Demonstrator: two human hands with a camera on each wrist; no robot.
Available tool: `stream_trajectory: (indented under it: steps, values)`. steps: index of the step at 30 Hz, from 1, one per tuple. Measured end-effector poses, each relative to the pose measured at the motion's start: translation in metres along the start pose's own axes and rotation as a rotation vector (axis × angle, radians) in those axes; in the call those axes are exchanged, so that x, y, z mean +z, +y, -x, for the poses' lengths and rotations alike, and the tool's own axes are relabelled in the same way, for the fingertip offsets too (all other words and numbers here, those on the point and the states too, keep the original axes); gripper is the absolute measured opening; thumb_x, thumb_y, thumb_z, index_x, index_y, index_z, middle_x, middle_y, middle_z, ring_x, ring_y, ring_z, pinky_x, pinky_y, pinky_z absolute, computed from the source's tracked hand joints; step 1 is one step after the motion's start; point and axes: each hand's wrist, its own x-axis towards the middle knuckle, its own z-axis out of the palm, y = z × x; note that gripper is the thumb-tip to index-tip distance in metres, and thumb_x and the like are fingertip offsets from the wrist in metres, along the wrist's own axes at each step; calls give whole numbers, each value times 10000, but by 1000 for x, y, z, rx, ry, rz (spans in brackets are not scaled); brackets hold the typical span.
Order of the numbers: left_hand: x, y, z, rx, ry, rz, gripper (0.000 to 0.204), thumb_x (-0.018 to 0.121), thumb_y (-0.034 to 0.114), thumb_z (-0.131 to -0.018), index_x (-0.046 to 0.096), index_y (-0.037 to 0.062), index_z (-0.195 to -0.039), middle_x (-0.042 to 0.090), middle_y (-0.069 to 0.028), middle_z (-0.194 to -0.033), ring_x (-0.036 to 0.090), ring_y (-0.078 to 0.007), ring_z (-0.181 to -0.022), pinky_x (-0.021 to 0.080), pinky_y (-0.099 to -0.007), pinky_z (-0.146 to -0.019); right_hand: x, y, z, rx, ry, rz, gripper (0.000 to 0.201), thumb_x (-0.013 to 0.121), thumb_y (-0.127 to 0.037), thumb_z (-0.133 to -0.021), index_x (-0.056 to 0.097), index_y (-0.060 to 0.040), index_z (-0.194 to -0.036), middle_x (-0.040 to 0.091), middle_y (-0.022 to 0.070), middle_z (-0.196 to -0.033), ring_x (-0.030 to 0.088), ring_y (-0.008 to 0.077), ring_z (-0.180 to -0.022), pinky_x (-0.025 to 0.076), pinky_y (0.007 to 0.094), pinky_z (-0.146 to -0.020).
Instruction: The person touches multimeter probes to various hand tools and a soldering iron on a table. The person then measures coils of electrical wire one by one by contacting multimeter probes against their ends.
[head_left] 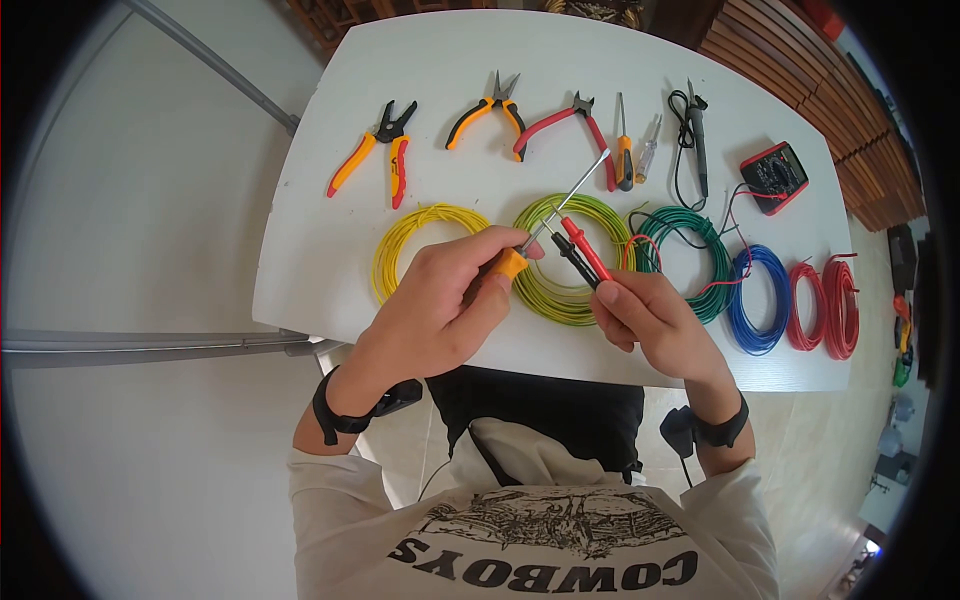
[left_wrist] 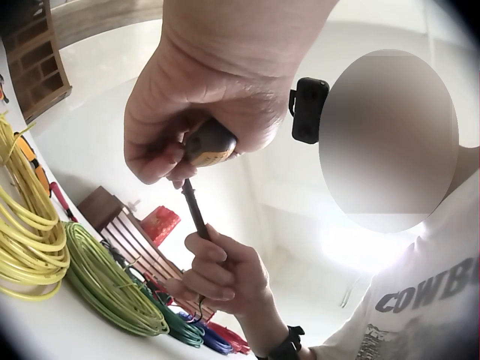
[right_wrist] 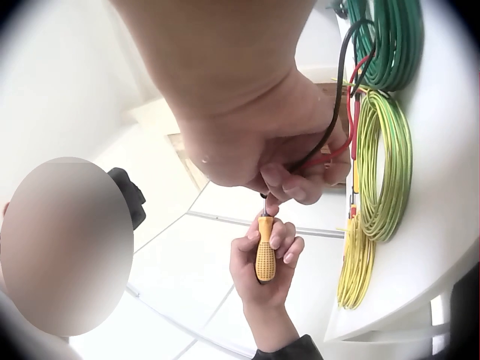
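Note:
My left hand [head_left: 432, 298] grips a screwdriver [right_wrist: 265, 251] by its yellow-orange handle. Its metal shaft slants up and to the right in the head view. In my right hand [head_left: 655, 318] are two multimeter probes, a red probe [head_left: 586, 248] and a black probe [head_left: 574, 261], pinched side by side. Their tips point up-left and overlap the screwdriver shaft in the head view. From the probes, red and black leads run back toward a red-and-black multimeter [head_left: 773, 178] at the table's right. Both hands are held over the front of the table, close to each other.
Across the white table [head_left: 330, 260] lie coils of yellow wire [head_left: 386, 262], yellow-green wire [head_left: 530, 300], green wire [head_left: 722, 262], blue wire [head_left: 740, 318] and red wire [head_left: 843, 312]. Wire strippers [head_left: 392, 130], pliers, cutters, another screwdriver [head_left: 625, 160] and a soldering iron [head_left: 699, 140] line the back.

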Motion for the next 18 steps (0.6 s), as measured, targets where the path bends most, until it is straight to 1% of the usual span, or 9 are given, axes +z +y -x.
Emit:
stream_trajectory:
  steps: [1,5,7,11,13,14,16,17,18]
  values:
    - [0,-1,0,23,3,-9,286,481,138,-926,574,-19,-1146,592,-51,-917,473,-93,-743,401,-219,-704,0,0,0,-5,-16,-33,382,423,-284,-1037,517,-12,-786,365,-46,-566,325,50,-522,273,241,-484]
    - [0,-1,1,37,15,-21,289,489,160,-942,581,-26,-1143,609,-58,-920,495,-100,-747,418,-229,-707,-1,2,-1,-1,-20,-28,379,419,-278,-1038,517,-10,-788,372,-33,-558,333,65,-510,281,247,-485]
    - [0,3,2,-12,11,12,283,492,167,-949,594,-29,-1127,620,-60,-902,506,-112,-735,427,-236,-699,-2,4,-1,-10,-14,-8,379,418,-275,-1038,517,-12,-784,381,-31,-562,341,66,-514,288,249,-490]
    - [1,6,3,-37,16,40,269,497,151,-948,603,-32,-1114,625,-63,-889,512,-114,-737,439,-238,-711,-1,6,0,-25,-2,-2,376,422,-270,-1036,519,-8,-784,401,-24,-571,357,70,-524,304,248,-502]
    - [3,0,1,116,94,-28,247,521,120,-936,606,-27,-1116,628,-62,-884,529,-101,-742,452,-237,-727,0,7,2,-153,7,20,363,424,-256,-1034,528,-5,-793,429,-11,-591,380,75,-543,325,245,-523]
    - [0,1,-2,115,95,-33,247,521,120,-936,606,-27,-1116,628,-62,-884,529,-101,-742,452,-237,-727,0,7,5,-156,4,18,363,424,-256,-1034,528,-5,-793,429,-11,-591,380,75,-543,325,245,-523]
    - [-13,3,-13,94,206,-167,230,554,95,-924,608,-20,-1115,625,-49,-838,548,-89,-743,460,-238,-740,-1,6,11,-188,78,-66,347,422,-242,-1031,539,-2,-809,450,0,-605,396,80,-555,339,243,-538]
    - [-23,-9,-25,129,276,-252,227,602,120,-905,617,2,-1098,588,-69,-730,540,-116,-618,474,-266,-617,-1,4,13,-188,75,-68,347,422,-242,-1031,539,-2,-809,450,0,-605,396,80,-555,339,243,-538]
    - [-33,-14,-35,55,303,-267,227,610,135,-902,618,-2,-1083,603,-87,-734,558,-146,-619,477,-280,-617,-2,2,14,-184,96,-80,340,421,-237,-1030,542,-4,-813,459,3,-611,401,81,-558,342,244,-541]
